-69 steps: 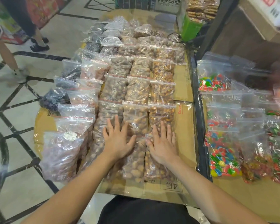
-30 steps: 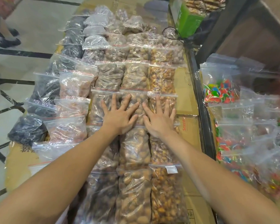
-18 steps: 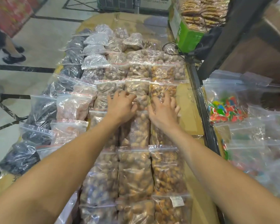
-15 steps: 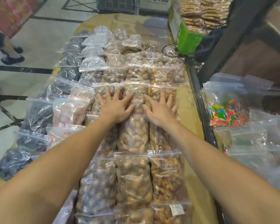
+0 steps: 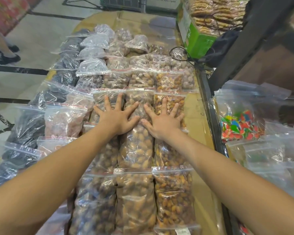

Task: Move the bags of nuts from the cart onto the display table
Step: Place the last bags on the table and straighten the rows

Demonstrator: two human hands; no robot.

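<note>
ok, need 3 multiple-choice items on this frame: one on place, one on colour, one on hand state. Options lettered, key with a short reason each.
1. Where do the bags of multicoloured candy lie?
A. On the surface to the right of the nut table
B. Among the dark bags at the left edge
C. Under the left hand

2. What colour is the box holding the stacked biscuits at the far right of the table?
A. Blue
B. Green
C. Red

3. How are the two hands set?
A. Both curled round one bag, lifting it
B. One flat, one hanging off the table
C. Both flat with fingers spread, on the bags of nuts

Key:
1 A: the candy sits past the dark rail, right of the nut rows.
2 B: the box side is bright green.
3 C: the left hand and right hand press on the bags of nuts, fingers straight.
</note>
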